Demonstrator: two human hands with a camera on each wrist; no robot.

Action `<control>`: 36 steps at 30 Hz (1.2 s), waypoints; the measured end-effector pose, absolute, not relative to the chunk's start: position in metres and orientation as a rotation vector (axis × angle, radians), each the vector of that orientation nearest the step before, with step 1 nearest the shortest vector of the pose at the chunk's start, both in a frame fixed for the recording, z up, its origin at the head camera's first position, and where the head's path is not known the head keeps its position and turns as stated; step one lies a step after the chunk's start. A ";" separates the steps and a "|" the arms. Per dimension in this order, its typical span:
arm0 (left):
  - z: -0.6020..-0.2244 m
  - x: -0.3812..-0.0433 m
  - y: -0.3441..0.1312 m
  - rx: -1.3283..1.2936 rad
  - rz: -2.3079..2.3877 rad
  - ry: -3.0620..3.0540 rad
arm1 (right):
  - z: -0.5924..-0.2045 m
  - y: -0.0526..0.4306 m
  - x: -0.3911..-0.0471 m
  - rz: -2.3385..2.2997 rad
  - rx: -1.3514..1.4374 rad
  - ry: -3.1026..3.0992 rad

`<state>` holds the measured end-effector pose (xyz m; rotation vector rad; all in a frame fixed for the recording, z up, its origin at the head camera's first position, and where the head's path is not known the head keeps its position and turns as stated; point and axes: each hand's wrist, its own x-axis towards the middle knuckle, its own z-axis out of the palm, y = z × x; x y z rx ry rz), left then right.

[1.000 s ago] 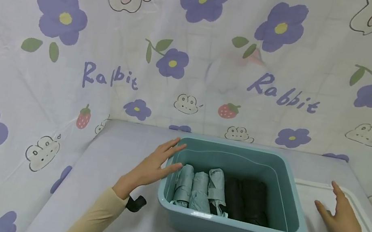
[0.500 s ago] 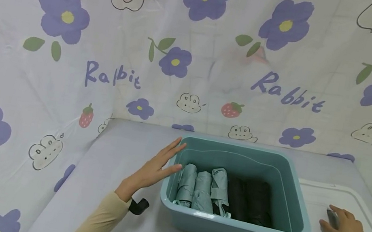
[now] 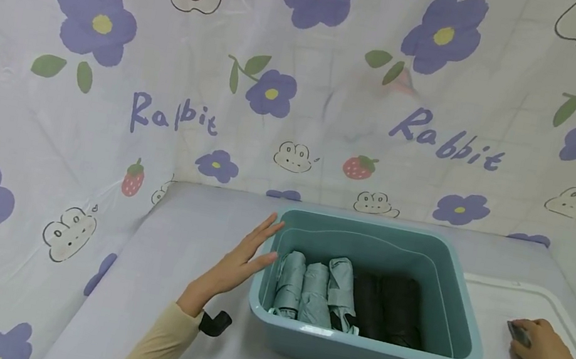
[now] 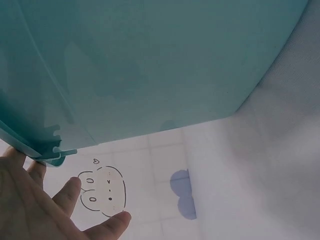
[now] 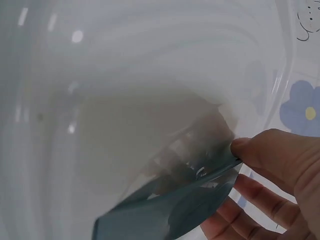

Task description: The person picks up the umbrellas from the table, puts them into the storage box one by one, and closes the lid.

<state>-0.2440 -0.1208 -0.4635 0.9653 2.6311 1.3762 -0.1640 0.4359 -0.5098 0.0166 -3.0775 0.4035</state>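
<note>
A blue-green storage bin [image 3: 349, 358] stands at the centre of the head view. Inside are several rolled pale blue-green bundles [image 3: 316, 292] beside dark bundles [image 3: 386, 307]. My left hand [image 3: 236, 266] has its fingers spread at the bin's left rim; the left wrist view shows fingertips right at that rim. At the far right, my right hand [image 3: 547, 353] pinches a long blue-grey, handle-like plastic piece [image 5: 175, 212] between thumb and fingers. It lies over a white lid-like panel [image 3: 490, 302], whose glossy surface mirrors the hand in the right wrist view.
The table [image 3: 189, 220] extends left of the bin. A white curtain [image 3: 327, 148] printed with flowers, rabbits and strawberries rises behind and at both sides. The panel's raised edge runs close beside the bin's right side.
My right hand has come down onto the blue-grey plastic piece, and its fingers have closed around it. The left hand stays at the bin's left rim.
</note>
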 end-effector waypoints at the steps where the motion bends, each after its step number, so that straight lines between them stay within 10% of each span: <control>1: -0.464 -0.244 -0.120 0.969 1.378 2.631 | -0.510 0.437 -0.165 0.402 0.018 -3.074; 36: -0.466 -0.243 -0.119 0.999 1.427 2.642 | -0.439 0.436 -0.175 0.356 0.260 -2.720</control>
